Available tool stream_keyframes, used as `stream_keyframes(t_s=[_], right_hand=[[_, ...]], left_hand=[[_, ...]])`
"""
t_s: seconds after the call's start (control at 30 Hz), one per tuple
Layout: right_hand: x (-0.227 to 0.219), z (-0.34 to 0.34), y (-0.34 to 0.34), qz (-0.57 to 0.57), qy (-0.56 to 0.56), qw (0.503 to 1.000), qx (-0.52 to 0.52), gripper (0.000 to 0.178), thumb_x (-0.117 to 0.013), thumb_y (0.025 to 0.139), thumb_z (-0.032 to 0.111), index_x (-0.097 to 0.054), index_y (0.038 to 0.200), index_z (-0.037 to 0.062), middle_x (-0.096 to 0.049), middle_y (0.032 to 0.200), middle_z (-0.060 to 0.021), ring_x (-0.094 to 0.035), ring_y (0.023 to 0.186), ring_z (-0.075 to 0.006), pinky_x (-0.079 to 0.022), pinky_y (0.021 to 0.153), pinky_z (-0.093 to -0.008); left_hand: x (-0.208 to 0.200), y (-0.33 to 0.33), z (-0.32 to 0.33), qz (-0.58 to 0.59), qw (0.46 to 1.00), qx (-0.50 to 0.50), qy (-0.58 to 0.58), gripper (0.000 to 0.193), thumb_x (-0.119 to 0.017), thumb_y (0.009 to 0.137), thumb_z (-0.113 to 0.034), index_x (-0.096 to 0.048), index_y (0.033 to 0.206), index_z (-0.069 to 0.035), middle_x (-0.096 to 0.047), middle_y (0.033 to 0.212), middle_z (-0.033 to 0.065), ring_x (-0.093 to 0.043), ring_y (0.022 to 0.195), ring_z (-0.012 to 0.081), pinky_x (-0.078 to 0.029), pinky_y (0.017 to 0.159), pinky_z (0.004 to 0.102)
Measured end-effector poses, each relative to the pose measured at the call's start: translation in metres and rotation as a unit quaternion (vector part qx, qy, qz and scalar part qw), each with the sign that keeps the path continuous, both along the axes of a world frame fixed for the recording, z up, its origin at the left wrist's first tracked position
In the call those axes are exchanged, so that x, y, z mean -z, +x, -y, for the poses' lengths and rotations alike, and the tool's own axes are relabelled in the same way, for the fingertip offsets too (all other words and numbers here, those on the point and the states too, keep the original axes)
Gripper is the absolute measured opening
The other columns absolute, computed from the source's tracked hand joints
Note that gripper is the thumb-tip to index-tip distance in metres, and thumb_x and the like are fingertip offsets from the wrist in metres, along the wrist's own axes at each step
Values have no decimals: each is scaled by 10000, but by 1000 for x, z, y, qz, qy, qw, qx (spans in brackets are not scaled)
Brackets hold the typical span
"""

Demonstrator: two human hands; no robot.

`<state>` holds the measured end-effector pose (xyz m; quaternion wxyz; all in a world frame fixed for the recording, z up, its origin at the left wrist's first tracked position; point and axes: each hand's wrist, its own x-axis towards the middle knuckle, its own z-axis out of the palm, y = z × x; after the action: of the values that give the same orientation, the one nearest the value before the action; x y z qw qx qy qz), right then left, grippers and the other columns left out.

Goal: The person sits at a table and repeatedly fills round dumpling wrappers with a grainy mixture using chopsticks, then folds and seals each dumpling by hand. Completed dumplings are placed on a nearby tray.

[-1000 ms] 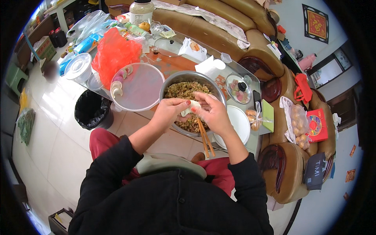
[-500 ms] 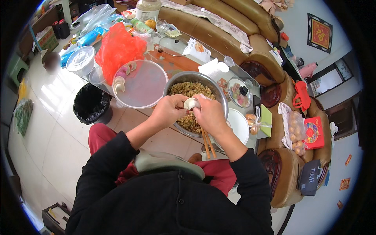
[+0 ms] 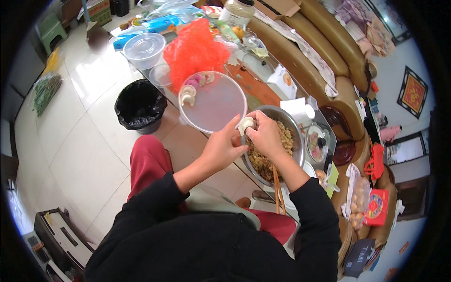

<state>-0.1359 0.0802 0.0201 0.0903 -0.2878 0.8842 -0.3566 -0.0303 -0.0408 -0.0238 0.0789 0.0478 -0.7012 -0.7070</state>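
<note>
- The right hand (image 3: 265, 136) pinches a pale folded dumpling (image 3: 246, 124) between thumb and fingers.
- The dumpling is held above the left rim of a steel bowl (image 3: 297, 134) of chopped filling (image 3: 260, 157), beside a round translucent tray (image 3: 213, 105).
- The left hand (image 3: 224, 146) has its fingers loosely spread, grasping nothing, just beside the dumpling; whether a fingertip touches it, I cannot tell.
- White and pinkish dumplings (image 3: 189, 95) lie along the tray's left edge.
- Chopsticks (image 3: 278, 190) lean on the bowl's near rim.
- A dark grey bag (image 3: 358, 258) bears large pale lettering.
- A framed wall hanging (image 3: 413, 95) shows a gold character on red.
- A red box (image 3: 376, 207) carries a round multicoloured design; its small print is unreadable.
</note>
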Motion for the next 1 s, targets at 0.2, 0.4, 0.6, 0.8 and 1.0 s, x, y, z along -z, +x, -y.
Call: stream_keyframes(t_s=[0.2,0.4,0.6,0.8,1.0], right_hand=[[45,89,-39,17,83,985,-150,249,-599,684,71,-663,923,47,-661,853,-175,-635,806,-330,-496,734,-391],[110,151,-43,-25,93,982,-162,207,-626,686,64,-657,889,36,-661,846,-170,-632,809,-325,-497,736,-394],[127,161,-37,-17,70,990,-126,210,-646,688,55,-606,888,4,-644,892,-205,-611,874,-366,-480,775,-430],[107,146,-41,-18,79,983,-166,311,-702,718,89,-612,1003,1,-658,936,-175,-638,853,-296,-499,775,-371],[-39,42,-58,33,15,987,-154,284,-658,808,72,-610,1078,-3,-656,943,-62,-621,848,-135,-488,792,-277]], left_hand=[[78,0,88,21,971,-205,120,480,-622,847,-86,-456,1292,-12,-618,1037,90,-594,776,103,-487,627,216],[101,-10,124,64,940,-288,173,337,-562,892,-118,-521,1215,-30,-602,964,41,-573,792,93,-477,599,198],[106,-15,118,46,933,-298,196,305,-578,862,-78,-553,1155,2,-622,998,78,-584,841,113,-482,674,239],[115,-17,115,46,942,-278,185,303,-574,874,-80,-548,1167,-3,-619,1036,80,-577,866,108,-471,706,233],[135,-19,126,56,956,-249,141,285,-567,890,-111,-563,1165,-40,-614,1069,39,-579,894,109,-469,694,236]])
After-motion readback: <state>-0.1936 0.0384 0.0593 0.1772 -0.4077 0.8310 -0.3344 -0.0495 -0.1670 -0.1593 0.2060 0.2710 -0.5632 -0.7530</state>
